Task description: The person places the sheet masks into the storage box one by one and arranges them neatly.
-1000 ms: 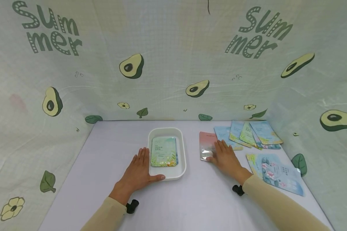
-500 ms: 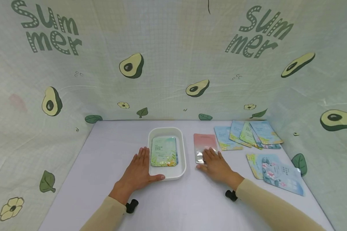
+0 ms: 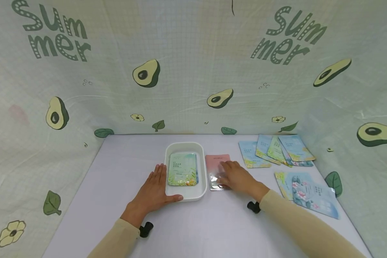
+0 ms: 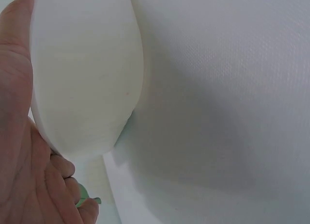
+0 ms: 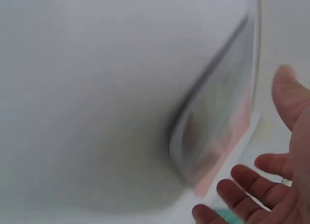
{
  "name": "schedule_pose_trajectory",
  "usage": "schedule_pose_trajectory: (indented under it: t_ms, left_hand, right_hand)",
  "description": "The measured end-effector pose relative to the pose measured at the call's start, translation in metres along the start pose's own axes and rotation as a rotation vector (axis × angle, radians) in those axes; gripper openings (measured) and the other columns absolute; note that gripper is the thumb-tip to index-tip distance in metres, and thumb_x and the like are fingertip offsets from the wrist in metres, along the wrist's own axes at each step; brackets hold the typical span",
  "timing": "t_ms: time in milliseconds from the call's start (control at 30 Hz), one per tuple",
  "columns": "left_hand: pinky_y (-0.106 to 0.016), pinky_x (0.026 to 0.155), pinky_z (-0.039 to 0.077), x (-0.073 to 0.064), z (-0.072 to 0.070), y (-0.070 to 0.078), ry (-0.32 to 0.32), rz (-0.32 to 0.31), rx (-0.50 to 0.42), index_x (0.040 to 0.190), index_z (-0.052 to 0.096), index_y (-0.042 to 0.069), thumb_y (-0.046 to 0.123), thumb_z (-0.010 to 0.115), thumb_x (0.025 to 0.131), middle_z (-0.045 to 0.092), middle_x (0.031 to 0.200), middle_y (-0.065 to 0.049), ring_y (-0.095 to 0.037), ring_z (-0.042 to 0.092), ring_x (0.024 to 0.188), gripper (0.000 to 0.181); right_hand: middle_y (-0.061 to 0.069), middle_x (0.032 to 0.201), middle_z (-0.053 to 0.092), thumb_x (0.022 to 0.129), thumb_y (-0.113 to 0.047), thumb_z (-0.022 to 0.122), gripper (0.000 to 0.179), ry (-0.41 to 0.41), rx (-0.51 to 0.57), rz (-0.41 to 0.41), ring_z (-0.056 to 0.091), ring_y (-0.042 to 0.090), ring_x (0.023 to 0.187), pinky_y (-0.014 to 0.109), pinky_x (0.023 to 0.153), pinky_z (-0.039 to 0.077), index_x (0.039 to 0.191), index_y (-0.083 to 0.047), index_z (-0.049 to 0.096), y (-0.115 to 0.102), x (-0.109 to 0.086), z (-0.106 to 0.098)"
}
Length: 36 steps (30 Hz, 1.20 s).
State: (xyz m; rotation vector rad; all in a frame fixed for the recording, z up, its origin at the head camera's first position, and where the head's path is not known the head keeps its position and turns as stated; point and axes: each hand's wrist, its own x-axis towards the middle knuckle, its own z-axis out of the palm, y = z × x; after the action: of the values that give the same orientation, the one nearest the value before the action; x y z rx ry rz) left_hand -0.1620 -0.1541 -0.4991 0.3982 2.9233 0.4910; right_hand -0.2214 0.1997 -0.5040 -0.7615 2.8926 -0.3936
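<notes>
The right hand is reaching back-up over the pink packet, its thumb and fingers spread and only loosely bent; no pinch is showing, and whether the fingertips are pressing on the packet cannot be told. The pink packet is lying flat on the table, just beside the right wall of the white tray; whether their edges are touching is hard to say.

The step in hand seems to be gathering this packet for the tray. Something so thin is probably offering little to hold while it is lying flat, so the thumb should be working under one edge before the fingers are closing, and the packet should be clearing the rim rather than buckling against it.

The right forearm is slanting in from the lower right, keeping the wrist low. The left hand is lying straight-fingered along the tray's left wall, its thumb pointing across the near left corner; it is gripping nothing and seems to be steadying the tray. Inside, a green packet is lying face up. Farther right, a fan of packets is spreading near the back edge, with two overlapping packets lying closer in.
</notes>
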Motion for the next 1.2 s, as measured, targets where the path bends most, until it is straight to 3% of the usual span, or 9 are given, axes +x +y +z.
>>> schedule_pose_trajectory:
  t_ms: [200, 400, 533, 800, 1200]
  left_hand:
    - [-0.055, 0.132, 0.018, 0.0, 0.001, 0.0, 0.004, -0.001, -0.005, 0.166, 0.009, -0.008, 0.089, 0.061, 0.081, 0.011, 0.175, -0.025, -0.04, 0.006, 0.164, 0.14]
    - [-0.055, 0.132, 0.019, 0.001, 0.001, 0.0, 0.006, 0.004, -0.011, 0.165, 0.009, -0.009, 0.088, 0.062, 0.081, 0.01, 0.175, -0.025, -0.041, 0.006, 0.164, 0.139]
    - [-0.055, 0.132, 0.019, 0.001, 0.001, 0.001, -0.002, 0.003, -0.005, 0.165, 0.008, -0.009, 0.088, 0.062, 0.082, 0.01, 0.175, -0.025, -0.041, 0.006, 0.164, 0.139]
    - [-0.055, 0.132, 0.019, 0.001, 0.002, 0.001, -0.008, -0.006, -0.011, 0.165, 0.008, -0.009, 0.088, 0.062, 0.081, 0.011, 0.175, -0.025, -0.041, 0.007, 0.164, 0.14]
    - [-0.055, 0.132, 0.019, -0.001, 0.001, 0.0, -0.001, -0.006, -0.008, 0.165, 0.009, -0.01, 0.088, 0.063, 0.081, 0.012, 0.175, -0.026, -0.041, 0.007, 0.164, 0.139]
  right_hand:
    - [0.022, 0.147, 0.054, 0.088, -0.056, 0.082, 0.096, -0.023, -0.082, 0.02, 0.051, 0.039, 0.132, 0.057, 0.114, 0.048, 0.159, -0.004, 0.043, 0.031, 0.036, -0.015]
    - [0.021, 0.148, 0.048, 0.078, -0.065, 0.086, 0.108, -0.153, -0.074, 0.035, 0.045, 0.039, 0.129, 0.06, 0.112, 0.045, 0.162, -0.012, 0.043, 0.043, 0.06, -0.018]
    - [0.022, 0.151, 0.045, 0.073, -0.067, 0.089, 0.108, -0.19, -0.066, 0.055, 0.042, 0.041, 0.131, 0.062, 0.112, 0.042, 0.158, -0.013, 0.048, 0.045, 0.067, -0.019]
    - [0.025, 0.148, 0.047, 0.065, -0.071, 0.091, 0.112, -0.106, -0.089, 0.071, 0.046, 0.044, 0.129, 0.065, 0.109, 0.044, 0.144, -0.005, 0.048, 0.043, 0.064, -0.017]
    - [0.019, 0.141, 0.054, 0.067, -0.068, 0.092, 0.102, 0.037, -0.126, 0.044, 0.048, 0.04, 0.123, 0.061, 0.103, 0.045, 0.138, -0.009, 0.049, 0.035, 0.052, -0.011]
